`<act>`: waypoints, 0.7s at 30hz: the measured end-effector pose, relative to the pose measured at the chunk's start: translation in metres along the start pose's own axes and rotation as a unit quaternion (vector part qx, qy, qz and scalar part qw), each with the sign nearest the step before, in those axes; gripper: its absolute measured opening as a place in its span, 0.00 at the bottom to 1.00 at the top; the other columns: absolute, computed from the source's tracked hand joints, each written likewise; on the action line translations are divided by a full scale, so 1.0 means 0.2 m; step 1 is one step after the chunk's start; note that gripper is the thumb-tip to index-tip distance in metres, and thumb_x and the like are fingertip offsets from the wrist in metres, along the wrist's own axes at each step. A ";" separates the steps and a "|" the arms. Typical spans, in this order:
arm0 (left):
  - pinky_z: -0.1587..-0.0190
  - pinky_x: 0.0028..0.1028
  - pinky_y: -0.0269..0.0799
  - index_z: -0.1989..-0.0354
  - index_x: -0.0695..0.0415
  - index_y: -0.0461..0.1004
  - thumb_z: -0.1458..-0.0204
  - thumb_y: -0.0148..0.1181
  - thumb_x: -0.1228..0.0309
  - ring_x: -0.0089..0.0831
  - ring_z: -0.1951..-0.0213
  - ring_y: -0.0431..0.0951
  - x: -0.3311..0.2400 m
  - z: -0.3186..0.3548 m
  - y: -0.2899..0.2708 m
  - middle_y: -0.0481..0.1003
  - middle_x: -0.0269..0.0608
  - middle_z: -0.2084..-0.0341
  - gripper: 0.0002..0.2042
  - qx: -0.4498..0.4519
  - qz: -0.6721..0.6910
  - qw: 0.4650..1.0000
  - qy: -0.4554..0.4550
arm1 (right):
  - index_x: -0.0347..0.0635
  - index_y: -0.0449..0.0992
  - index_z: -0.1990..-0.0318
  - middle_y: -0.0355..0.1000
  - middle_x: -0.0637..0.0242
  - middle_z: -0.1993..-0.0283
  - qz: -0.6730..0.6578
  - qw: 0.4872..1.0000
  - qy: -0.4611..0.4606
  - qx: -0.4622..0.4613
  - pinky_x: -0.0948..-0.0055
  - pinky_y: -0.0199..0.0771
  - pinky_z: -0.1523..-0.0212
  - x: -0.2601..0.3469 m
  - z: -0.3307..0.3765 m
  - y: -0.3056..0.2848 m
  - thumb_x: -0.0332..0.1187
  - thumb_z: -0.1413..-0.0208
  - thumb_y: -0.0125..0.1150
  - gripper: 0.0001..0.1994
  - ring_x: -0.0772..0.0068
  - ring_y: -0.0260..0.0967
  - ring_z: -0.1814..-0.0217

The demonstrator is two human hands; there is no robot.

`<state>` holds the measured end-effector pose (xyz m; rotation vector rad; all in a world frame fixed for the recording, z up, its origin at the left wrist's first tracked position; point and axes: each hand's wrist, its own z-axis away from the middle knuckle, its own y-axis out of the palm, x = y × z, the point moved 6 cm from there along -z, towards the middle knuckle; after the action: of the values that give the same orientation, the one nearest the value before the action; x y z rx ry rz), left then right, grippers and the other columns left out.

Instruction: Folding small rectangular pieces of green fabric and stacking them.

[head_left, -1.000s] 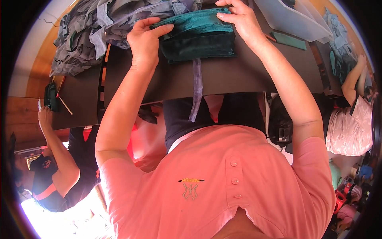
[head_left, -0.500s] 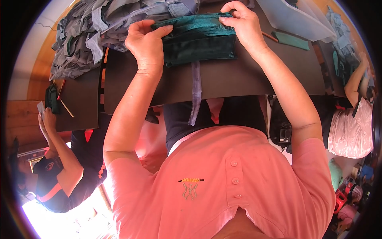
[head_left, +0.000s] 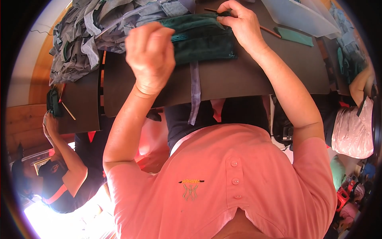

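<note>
A folded piece of dark green velvet cloth [head_left: 205,46] lies on the brown table in front of me. At its upper right end my right hand [head_left: 242,24] is closed, thumb and forefinger pinching the cloth's edge. My left hand [head_left: 150,59] is raised over the cloth's left end with its fingers curled in, a little blurred. Whatever its fingers may hold is hidden. A narrow grey-purple strip [head_left: 195,91] comes out from under the cloth and hangs over the table's near edge. Behind my right hand a thin brown stick [head_left: 270,32] lies on the table.
A large heap of grey cloth pieces [head_left: 75,40] covers the far left. A green strip [head_left: 294,36] and a translucent plastic bin [head_left: 304,18] are at the far right. Co-workers sit on both sides, one with hands [head_left: 51,123] at the left table [head_left: 81,99].
My left hand has let go of the cloth's left end, come up and nearer, and curled its fingers. The cloth's upper layer has dropped flatter. My right hand stays at the right end.
</note>
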<state>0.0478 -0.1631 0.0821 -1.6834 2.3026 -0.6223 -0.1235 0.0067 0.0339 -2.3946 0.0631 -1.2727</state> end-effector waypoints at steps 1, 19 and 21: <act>0.57 0.34 0.72 0.60 0.55 0.80 0.58 0.67 0.83 0.40 0.59 0.76 -0.03 0.00 0.03 0.77 0.38 0.60 0.15 0.049 -0.006 0.999 -0.011 | 0.36 0.75 0.61 0.78 0.57 0.66 0.010 1.000 -0.003 -0.002 0.67 0.72 0.60 0.01 0.00 0.00 0.24 0.50 0.67 0.09 0.65 0.77 0.62; 0.48 0.42 0.72 0.42 0.57 0.75 0.50 0.67 0.77 0.51 0.51 0.71 0.02 0.13 0.15 0.72 0.48 0.47 0.23 0.227 -0.010 0.973 -0.038 | 0.45 0.71 0.52 0.67 0.60 0.50 0.370 0.879 -0.301 0.022 0.53 0.63 0.49 0.19 0.12 0.07 0.39 0.43 0.65 0.16 0.49 0.65 0.43; 0.47 0.42 0.72 0.42 0.57 0.74 0.50 0.67 0.77 0.52 0.51 0.71 0.00 0.11 0.15 0.72 0.48 0.46 0.24 0.218 -0.006 0.975 -0.035 | 0.41 0.80 0.52 0.77 0.67 0.58 0.397 0.832 -0.388 -0.005 0.67 0.65 0.49 0.16 0.14 0.10 0.39 0.38 0.62 0.13 0.66 0.71 0.49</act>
<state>0.0309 -0.1603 0.0479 -1.4820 1.9269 -0.9698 -0.0800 -0.0088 0.0376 -2.2838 0.7225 0.0966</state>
